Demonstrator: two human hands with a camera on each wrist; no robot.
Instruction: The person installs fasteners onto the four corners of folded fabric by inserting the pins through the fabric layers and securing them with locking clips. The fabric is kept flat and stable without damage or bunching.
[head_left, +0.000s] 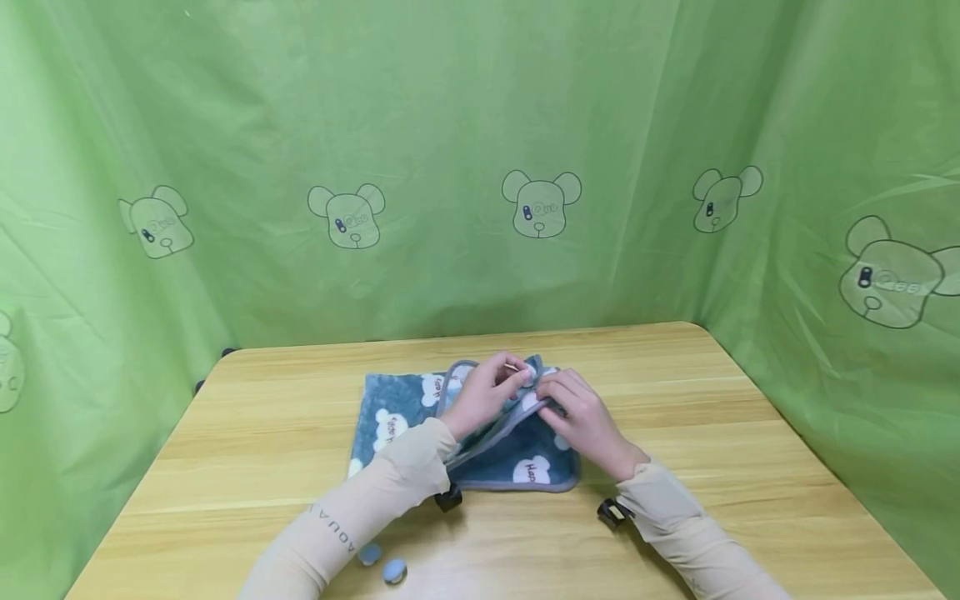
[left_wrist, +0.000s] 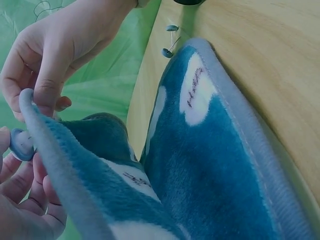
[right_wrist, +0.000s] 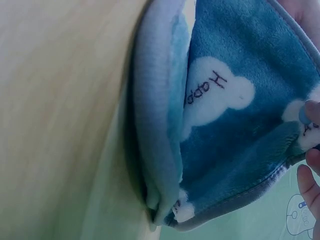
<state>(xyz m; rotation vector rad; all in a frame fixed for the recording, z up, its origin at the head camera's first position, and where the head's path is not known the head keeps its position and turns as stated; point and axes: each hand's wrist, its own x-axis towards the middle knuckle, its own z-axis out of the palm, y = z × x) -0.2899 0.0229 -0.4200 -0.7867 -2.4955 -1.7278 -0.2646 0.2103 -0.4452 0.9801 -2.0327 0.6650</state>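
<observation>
A teal fleece blanket (head_left: 551, 446) with grey trim and white patches lettered "Happy" lies on the table, partly folded, its near layer lifted into a slanting ridge. At the top of that ridge, my left hand (head_left: 480, 398) pinches a small blue round-headed fastener (left_wrist: 22, 144) against the outer side of the trim. Just right of it, my right hand (head_left: 585, 418) pinches the raised trimmed edge between thumb and fingers. In the right wrist view, a blue cap (right_wrist: 305, 116) shows beside fingertips at the right border. Folds hide the blanket's inner part.
Two loose blue mushroom-shaped fasteners (head_left: 394, 571) lie near the left sleeve at the front of the wooden table (head_left: 750, 483). Black devices (head_left: 447, 497) sit under both wrists. A green curtain (head_left: 450, 283) printed with bear heads surrounds the table's back and sides.
</observation>
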